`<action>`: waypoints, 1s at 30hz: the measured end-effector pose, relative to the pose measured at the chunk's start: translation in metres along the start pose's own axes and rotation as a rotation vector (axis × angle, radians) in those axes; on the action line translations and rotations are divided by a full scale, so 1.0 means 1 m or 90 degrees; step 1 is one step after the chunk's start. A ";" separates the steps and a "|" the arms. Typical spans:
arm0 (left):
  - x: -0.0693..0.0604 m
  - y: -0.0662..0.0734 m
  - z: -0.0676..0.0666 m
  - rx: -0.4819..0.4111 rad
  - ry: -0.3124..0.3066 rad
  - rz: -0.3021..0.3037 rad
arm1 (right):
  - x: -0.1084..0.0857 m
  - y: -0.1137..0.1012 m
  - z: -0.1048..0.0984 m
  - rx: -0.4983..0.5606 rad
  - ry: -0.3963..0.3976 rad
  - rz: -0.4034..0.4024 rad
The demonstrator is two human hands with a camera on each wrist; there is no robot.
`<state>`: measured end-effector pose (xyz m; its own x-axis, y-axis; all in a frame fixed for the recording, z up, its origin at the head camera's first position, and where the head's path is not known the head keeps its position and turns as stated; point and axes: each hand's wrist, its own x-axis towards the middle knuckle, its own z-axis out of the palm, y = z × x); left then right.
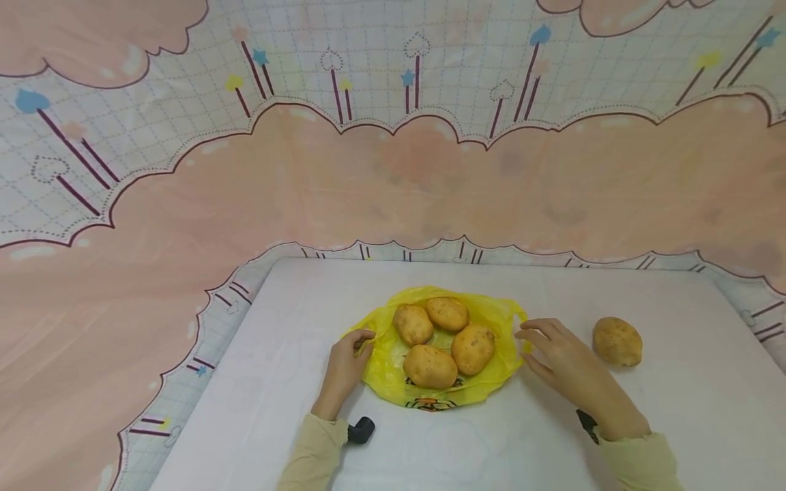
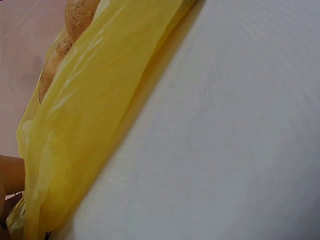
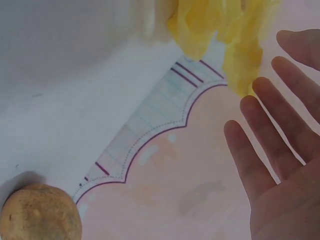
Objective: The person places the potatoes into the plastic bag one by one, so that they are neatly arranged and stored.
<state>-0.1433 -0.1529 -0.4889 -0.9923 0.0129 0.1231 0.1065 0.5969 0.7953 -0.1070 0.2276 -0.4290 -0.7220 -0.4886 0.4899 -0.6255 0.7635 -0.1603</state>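
Observation:
A yellow plastic bag (image 1: 381, 368) lies spread on the white table, with several potatoes (image 1: 430, 367) resting on it. At its left edge my left hand (image 1: 345, 365) pinches the plastic between thumb and fingers. In the left wrist view the bag's side (image 2: 100, 110) slopes up and mostly hides the potatoes and fingers. My right hand (image 1: 568, 361) is at the bag's right handle, its fingers spread and extended. The right wrist view shows that hand (image 3: 287, 165) palm visible, fingers nearly straight, fingertips beside the hanging yellow handle (image 3: 245, 60).
A single potato (image 1: 617, 341) lies on the table (image 1: 491, 450) to the right of my right hand, outside the bag. Behind the table hangs a pink and white printed cloth (image 1: 430, 184). Black straps (image 1: 361, 430) are on the wrists.

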 end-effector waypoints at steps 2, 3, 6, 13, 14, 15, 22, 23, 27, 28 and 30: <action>0.000 0.000 0.000 -0.001 0.002 0.000 | -0.001 0.001 -0.002 -0.005 -0.007 0.011; 0.000 0.000 -0.001 0.000 0.002 0.000 | -0.002 0.002 -0.003 -0.008 -0.010 0.018; -0.001 0.000 -0.001 0.002 0.002 -0.003 | -0.005 0.005 -0.008 -0.014 -0.022 0.036; -0.001 0.000 -0.002 0.000 -0.002 -0.014 | -0.013 0.018 -0.018 -0.018 -0.007 0.058; -0.001 -0.001 -0.002 0.000 -0.002 -0.013 | -0.013 0.020 -0.019 -0.017 -0.006 0.058; -0.001 -0.001 -0.002 0.000 -0.002 -0.013 | -0.014 0.022 -0.020 -0.017 -0.002 0.058; -0.002 -0.001 -0.002 0.004 -0.003 -0.013 | -0.021 0.031 -0.024 -0.014 0.020 0.060; -0.002 -0.001 -0.001 0.004 -0.003 -0.011 | -0.022 0.033 -0.025 -0.011 0.019 0.064; -0.001 0.000 -0.001 0.002 -0.001 -0.008 | -0.025 0.039 -0.028 -0.010 0.013 0.093; -0.001 0.001 -0.001 0.001 -0.001 -0.008 | -0.026 0.040 -0.029 -0.013 0.013 0.096; 0.000 0.002 -0.001 0.002 -0.001 -0.009 | -0.026 0.043 -0.030 -0.019 0.018 0.098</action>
<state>-0.1430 -0.1525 -0.4873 -0.9938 0.0051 0.1110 0.0919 0.5991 0.7954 -0.1060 0.2857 -0.4229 -0.7999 -0.3534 0.4851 -0.4988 0.8409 -0.2099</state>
